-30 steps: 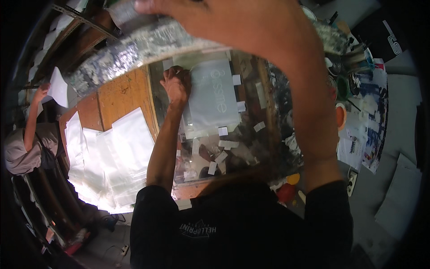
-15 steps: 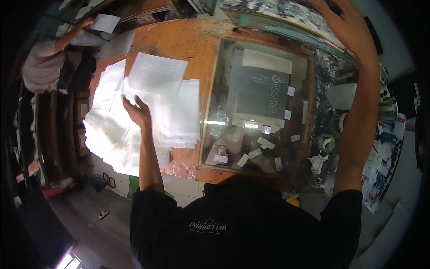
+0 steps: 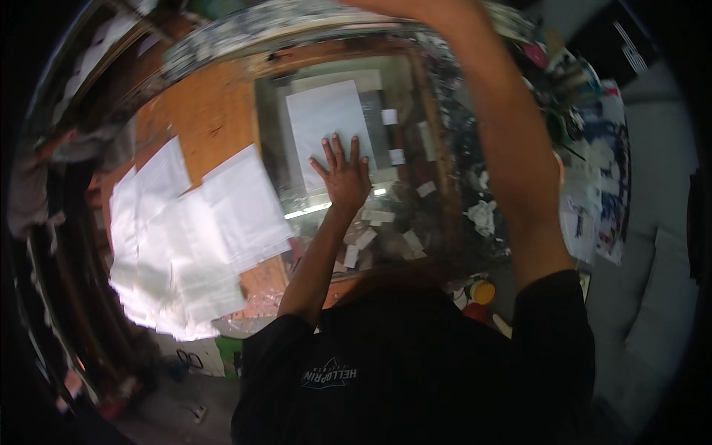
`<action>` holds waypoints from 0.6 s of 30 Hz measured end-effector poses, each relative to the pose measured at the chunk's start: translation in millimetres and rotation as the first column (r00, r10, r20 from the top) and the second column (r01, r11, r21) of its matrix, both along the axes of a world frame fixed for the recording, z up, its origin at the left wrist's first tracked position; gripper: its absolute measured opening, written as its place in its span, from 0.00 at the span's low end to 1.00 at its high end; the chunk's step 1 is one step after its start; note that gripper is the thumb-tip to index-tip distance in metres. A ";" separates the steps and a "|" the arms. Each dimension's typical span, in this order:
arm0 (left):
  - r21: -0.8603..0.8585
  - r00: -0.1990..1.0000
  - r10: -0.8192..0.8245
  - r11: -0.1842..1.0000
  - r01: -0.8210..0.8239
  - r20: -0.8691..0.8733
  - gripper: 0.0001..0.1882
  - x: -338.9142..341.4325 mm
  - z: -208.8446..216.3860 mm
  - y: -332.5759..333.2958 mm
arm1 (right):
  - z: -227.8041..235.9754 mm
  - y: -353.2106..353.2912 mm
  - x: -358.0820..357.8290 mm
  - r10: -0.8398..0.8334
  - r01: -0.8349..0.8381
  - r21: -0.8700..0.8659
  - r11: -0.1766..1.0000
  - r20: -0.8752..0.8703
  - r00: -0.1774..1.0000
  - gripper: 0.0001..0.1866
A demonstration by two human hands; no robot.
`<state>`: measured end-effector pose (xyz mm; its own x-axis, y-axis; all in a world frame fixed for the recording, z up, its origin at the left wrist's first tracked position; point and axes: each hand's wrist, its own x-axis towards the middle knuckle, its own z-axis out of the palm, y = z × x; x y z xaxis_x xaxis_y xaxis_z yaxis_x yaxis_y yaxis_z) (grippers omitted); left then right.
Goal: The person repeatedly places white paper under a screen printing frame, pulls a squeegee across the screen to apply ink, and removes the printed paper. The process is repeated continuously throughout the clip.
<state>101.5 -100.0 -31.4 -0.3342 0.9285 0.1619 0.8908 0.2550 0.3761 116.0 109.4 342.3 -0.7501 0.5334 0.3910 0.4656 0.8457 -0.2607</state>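
Wooden worktop (image 3: 196, 111) carries loose sheets; left hand (image 3: 343, 176), fingers spread, presses paper (image 3: 322, 122) flat on glass bed, likely positioning; right hand's fingers unseen.

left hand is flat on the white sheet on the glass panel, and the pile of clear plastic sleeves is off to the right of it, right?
Nearly. In the head view the left hand does lie flat at the white sheet on the glass panel, but the clear plastic sleeves are to its left, on the wooden table.
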 end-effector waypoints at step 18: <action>-0.006 0.999 -0.048 0.999 0.047 -0.008 0.32 35.0 -1.2 -24.4 | 4.0 2.4 49.5 0.110 -0.115 -0.046 0.992 -0.103 0.989 0.16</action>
<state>136.5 -124.4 -32.6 -0.2883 0.9441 0.1596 0.9051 0.2143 0.3673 165.5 111.7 346.4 -0.7649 0.4695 0.4411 0.3378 0.8753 -0.3459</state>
